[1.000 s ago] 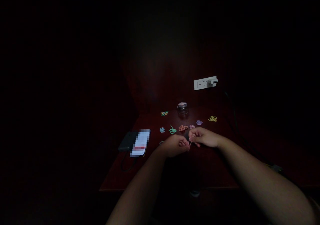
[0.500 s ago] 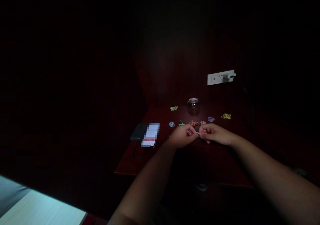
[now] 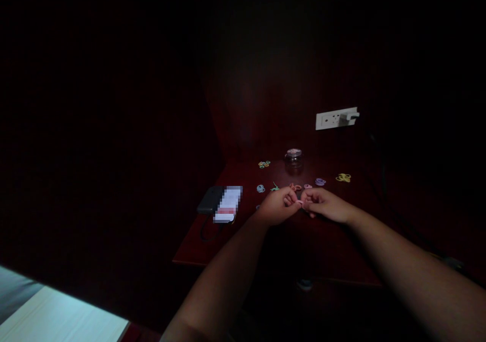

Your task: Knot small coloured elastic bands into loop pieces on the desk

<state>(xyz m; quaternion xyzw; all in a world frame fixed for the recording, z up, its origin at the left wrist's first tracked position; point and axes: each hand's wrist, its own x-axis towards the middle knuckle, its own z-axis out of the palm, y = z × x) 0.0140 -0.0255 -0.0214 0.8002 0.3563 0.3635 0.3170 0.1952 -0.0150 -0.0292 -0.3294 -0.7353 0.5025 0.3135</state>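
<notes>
My left hand (image 3: 280, 206) and my right hand (image 3: 322, 203) meet over the dark red table, both closed, pinching a small pink band (image 3: 299, 202) between their fingertips. Just beyond them lie orange bands (image 3: 296, 187), partly covered by my left hand, and a small pink pile (image 3: 308, 186). Purple bands (image 3: 320, 182) and yellow bands (image 3: 343, 178) are farther right. Green bands (image 3: 275, 187) and blue-grey bands (image 3: 260, 188) sit to the left. Behind stand a lidded clear jar (image 3: 293, 159) and a mixed-colour group of bands (image 3: 264, 164).
A phone (image 3: 228, 203) with a blurred screen rests by a dark box-like object (image 3: 210, 200) and a cable on the table's left. A white wall socket (image 3: 336, 118) holds a plug. The table's front edge (image 3: 190, 262) shows below my hands.
My fingertips have shifted slightly around the pink band, which now shows more clearly as a light curved strip. Both hands stay in nearly the same place.
</notes>
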